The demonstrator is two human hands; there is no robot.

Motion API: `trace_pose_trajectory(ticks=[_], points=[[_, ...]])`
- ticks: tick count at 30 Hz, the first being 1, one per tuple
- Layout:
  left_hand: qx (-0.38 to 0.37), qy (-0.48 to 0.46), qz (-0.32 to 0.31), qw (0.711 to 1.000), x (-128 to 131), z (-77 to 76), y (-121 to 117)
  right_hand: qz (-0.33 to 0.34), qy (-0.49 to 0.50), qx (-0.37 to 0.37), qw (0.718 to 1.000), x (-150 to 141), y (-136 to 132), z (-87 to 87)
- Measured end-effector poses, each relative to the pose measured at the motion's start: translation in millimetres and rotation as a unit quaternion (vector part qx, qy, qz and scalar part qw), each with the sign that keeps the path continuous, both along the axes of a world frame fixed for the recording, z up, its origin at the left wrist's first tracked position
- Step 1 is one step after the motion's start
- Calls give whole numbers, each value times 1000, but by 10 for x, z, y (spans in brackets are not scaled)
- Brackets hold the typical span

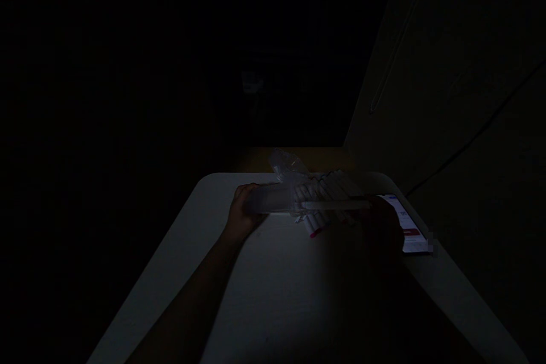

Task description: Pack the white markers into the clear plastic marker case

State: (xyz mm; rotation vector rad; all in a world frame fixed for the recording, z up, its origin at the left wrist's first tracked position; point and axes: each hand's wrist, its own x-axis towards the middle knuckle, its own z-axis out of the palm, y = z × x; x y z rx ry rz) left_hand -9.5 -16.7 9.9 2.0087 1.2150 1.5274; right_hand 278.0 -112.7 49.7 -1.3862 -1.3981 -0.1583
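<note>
The scene is very dark. My left hand (241,213) grips the left end of a clear plastic case (273,199) held just above a white table (273,296). Several white markers (318,202) with coloured caps lie in a row at the case's right part, one pink tip pointing toward me. My right hand (381,224) is a dark shape at the case's right end; its fingers are too dim to make out. A crumpled clear plastic piece (288,165) sits just behind the markers.
A phone with a lit screen (407,222) lies on the table at the right, beside my right hand. A dark wall panel with a cable (460,153) rises on the right. Beyond the table's far edge is a strip of brown floor (298,156).
</note>
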Motion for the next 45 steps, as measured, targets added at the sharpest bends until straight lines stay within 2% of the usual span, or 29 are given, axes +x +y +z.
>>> trace_pose_trajectory(ticks=[7, 11, 13, 18, 22, 33, 45], points=[[1, 5, 7, 1000, -1, -19, 2, 5, 10, -51, 999, -1, -3, 33], [13, 1, -2, 1000, -9, -36, 20, -1, 19, -52, 999, -13, 7, 16], [16, 4, -5, 1000, -11, -38, 24, 14, 28, -49, 998, -18, 16, 10], [6, 2, -2, 1000, -4, -5, 5, 70, 43, -100, 992, -32, 10, 21], [5, 10, 0, 1000, 2, 22, -16, 82, 41, -115, 989, -50, -9, 36], [20, 9, -3, 1000, -8, -28, 17, 90, 39, -119, 988, -62, 19, 24], [8, 10, 13, 1000, 2, -12, 12, 93, 34, -116, 988, -75, 23, 28]])
